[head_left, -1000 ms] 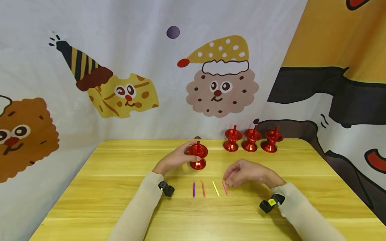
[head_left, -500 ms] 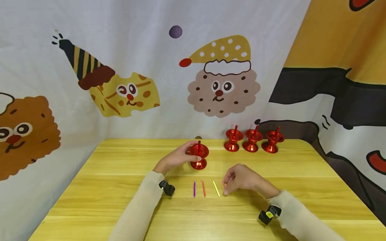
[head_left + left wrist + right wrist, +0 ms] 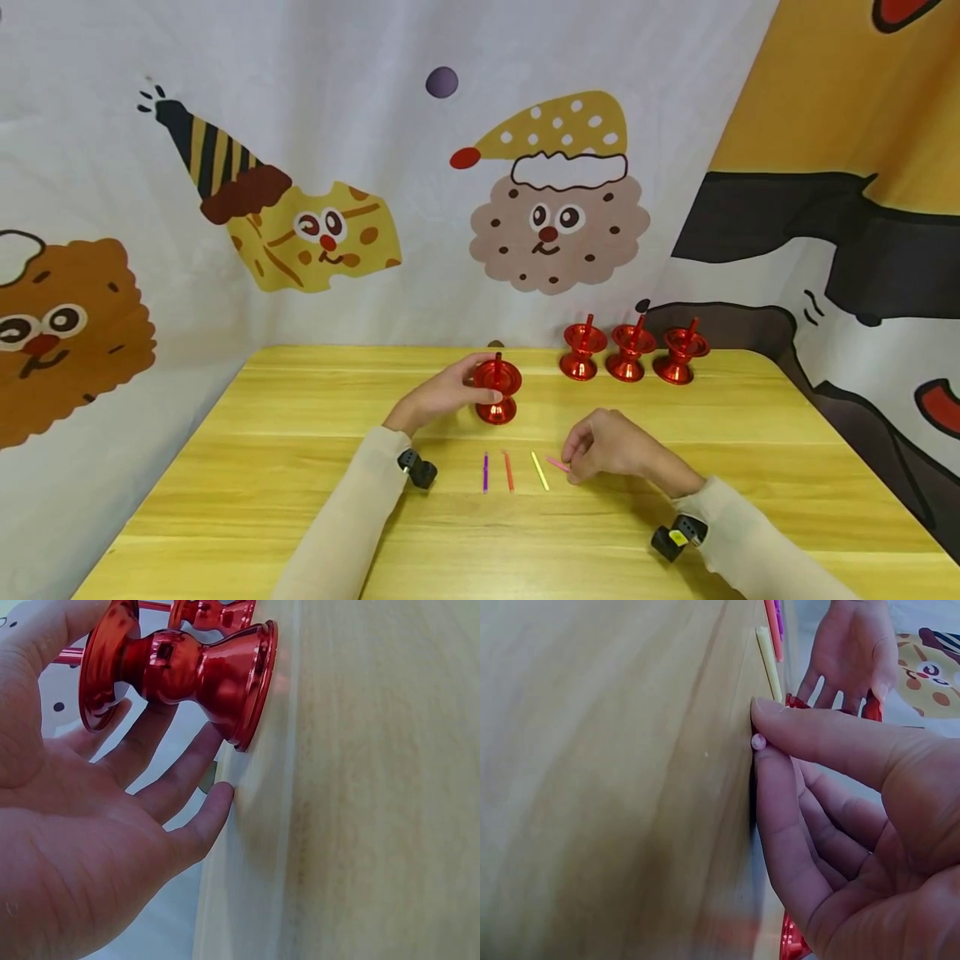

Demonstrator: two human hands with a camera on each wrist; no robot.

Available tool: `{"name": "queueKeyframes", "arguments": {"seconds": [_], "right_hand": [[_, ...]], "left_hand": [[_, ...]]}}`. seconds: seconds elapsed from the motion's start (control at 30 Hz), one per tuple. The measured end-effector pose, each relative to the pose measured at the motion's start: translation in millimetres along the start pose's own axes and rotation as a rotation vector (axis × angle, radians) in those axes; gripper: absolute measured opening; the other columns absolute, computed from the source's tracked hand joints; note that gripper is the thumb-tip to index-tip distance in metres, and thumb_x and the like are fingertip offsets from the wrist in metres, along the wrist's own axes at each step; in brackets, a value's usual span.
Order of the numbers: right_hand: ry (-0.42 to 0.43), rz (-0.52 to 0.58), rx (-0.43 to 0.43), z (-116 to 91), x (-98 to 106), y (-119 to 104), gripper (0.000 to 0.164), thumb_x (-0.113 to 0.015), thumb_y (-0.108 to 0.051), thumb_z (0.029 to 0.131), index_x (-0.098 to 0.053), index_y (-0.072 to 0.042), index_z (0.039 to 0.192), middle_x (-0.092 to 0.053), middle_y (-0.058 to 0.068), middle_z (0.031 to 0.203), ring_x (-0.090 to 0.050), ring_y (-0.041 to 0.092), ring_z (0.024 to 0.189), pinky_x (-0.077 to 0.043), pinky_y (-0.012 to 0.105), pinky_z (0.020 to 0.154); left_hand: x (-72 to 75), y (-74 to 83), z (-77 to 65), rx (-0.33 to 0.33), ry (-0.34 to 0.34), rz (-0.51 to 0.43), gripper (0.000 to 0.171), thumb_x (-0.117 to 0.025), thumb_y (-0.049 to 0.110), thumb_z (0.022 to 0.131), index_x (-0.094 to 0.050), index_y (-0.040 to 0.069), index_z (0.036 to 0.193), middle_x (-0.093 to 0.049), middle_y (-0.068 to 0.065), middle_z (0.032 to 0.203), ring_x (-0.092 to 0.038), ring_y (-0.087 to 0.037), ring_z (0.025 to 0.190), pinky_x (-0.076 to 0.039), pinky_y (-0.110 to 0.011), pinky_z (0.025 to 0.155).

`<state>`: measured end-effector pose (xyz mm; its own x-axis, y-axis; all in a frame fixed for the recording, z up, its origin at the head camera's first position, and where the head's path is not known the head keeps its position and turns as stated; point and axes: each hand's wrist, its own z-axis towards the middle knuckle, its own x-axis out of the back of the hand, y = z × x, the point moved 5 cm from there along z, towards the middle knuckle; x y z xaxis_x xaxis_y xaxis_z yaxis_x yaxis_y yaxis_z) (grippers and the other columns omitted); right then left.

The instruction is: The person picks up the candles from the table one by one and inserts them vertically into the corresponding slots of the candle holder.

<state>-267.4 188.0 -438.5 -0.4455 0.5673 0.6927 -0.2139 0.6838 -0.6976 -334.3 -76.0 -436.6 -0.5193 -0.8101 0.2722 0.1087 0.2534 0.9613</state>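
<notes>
My left hand [image 3: 444, 393] holds a red metallic candle holder [image 3: 498, 408] upright at the middle of the table. In the left wrist view the thumb and fingers reach around the upper part of this holder [image 3: 176, 667], while the little finger sits apart from it. My right hand [image 3: 617, 448] pinches a thin pink candle [image 3: 557, 463] between thumb and forefinger, low over the wood. The right wrist view shows the round end of the pink candle [image 3: 759, 742] between the fingertips. To its left lie a yellow candle [image 3: 540, 471], an orange candle [image 3: 509, 472] and a purple candle [image 3: 485, 473].
Three more red holders [image 3: 580, 358] stand in a row at the back right, each with an upright red stem. Behind the wooden table [image 3: 480, 542] hangs a cartoon-printed cloth [image 3: 427, 233]. Both wrists wear small black cameras [image 3: 418, 469].
The right hand has come down to the pink candle and pinched it. The candle has turned from slanting lengthwise to lying nearly sideways. The left hand keeps holding the holder in place.
</notes>
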Motion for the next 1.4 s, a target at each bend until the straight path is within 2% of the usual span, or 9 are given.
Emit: {"name": "queueKeyframes", "arguments": {"seconds": [0.23,0.47,0.67,0.8,0.97,1.1,1.23,1.4], "right_hand": [[0.000,-0.046,0.032,-1.1,2.0,-5.2,0.020,-0.091,-0.001,0.071,-0.080,-0.013,0.082,-0.070,-0.004,0.073,-0.063,0.015,0.070,-0.051,0.032,0.064],[-0.001,-0.078,0.099,0.4,0.1,-6.9,0.022,-0.082,0.002,0.070,-0.081,-0.015,0.084,-0.071,-0.004,0.075,-0.063,0.013,0.070,-0.050,0.028,0.062],[0.017,0.088,0.161,9.6,5.4,-8.3,0.016,-0.078,0.003,0.078,-0.084,-0.006,0.091,-0.071,-0.002,0.077,-0.058,0.011,0.071,-0.046,0.024,0.063],[0.047,0.205,0.168,18.9,14.2,-17.2,0.015,-0.076,0.002,0.084,-0.083,0.003,0.098,-0.075,0.006,0.087,-0.061,0.016,0.078,-0.051,0.028,0.070],[0.082,0.328,0.188,33.1,22.4,-35.3,0.016,-0.073,0.004,0.084,-0.078,0.010,0.099,-0.077,0.014,0.094,-0.068,0.021,0.084,-0.058,0.031,0.075],[0.119,0.405,0.232,44.0,26.1,-51.0,0.011,-0.071,0.005,0.084,-0.077,0.005,0.093,-0.076,0.009,0.089,-0.069,0.021,0.083,-0.060,0.033,0.076],[0.175,0.451,0.249,52.2,30.0,-65.6,0.006,-0.074,0.003,0.088,-0.077,-0.001,0.091,-0.076,0.009,0.089,-0.069,0.021,0.083,-0.061,0.033,0.077],[0.251,0.454,0.270,60.5,36.0,-80.5,0.006,-0.076,0.001,0.091,-0.077,-0.005,0.092,-0.075,0.009,0.090,-0.068,0.024,0.084,-0.061,0.034,0.079]], "left_hand": [[0.2,0.1,0.6,-0.008,-0.017,-0.010,0.079,-0.077,0.019,0.104,-0.037,0.009,0.171,-0.059,-0.018,0.156,-0.055,-0.037,0.144,-0.040,-0.058,0.122],[2.6,-0.6,-2.8,-0.006,-0.040,-0.019,0.079,-0.078,0.018,0.103,-0.038,0.008,0.170,-0.061,-0.016,0.153,-0.057,-0.037,0.142,-0.039,-0.060,0.122],[4.2,-4.1,-2.8,0.010,-0.050,-0.013,0.082,-0.080,0.021,0.102,-0.038,0.011,0.171,-0.060,-0.015,0.155,-0.057,-0.036,0.143,-0.037,-0.061,0.124],[4.9,-4.6,-1.7,0.015,-0.047,-0.017,0.082,-0.080,0.021,0.101,-0.038,0.012,0.171,-0.060,-0.015,0.155,-0.057,-0.035,0.143,-0.036,-0.061,0.124],[4.4,-1.9,-1.1,0.005,-0.053,-0.030,0.080,-0.078,0.019,0.102,-0.038,0.010,0.170,-0.058,-0.017,0.156,-0.058,-0.036,0.142,-0.039,-0.059,0.123],[3.7,-0.3,-0.9,0.006,-0.059,-0.039,0.080,-0.077,0.017,0.102,-0.037,0.009,0.170,-0.058,-0.018,0.156,-0.058,-0.035,0.142,-0.042,-0.056,0.122],[3.3,-0.1,-0.9,0.001,-0.064,-0.044,0.079,-0.077,0.016,0.103,-0.036,0.007,0.170,-0.058,-0.018,0.155,-0.059,-0.034,0.140,-0.043,-0.056,0.121],[3.7,-0.4,0.0,-0.019,-0.078,-0.041,0.078,-0.076,0.015,0.104,-0.036,0.004,0.170,-0.060,-0.017,0.153,-0.061,-0.033,0.137,-0.043,-0.055,0.120]]}}
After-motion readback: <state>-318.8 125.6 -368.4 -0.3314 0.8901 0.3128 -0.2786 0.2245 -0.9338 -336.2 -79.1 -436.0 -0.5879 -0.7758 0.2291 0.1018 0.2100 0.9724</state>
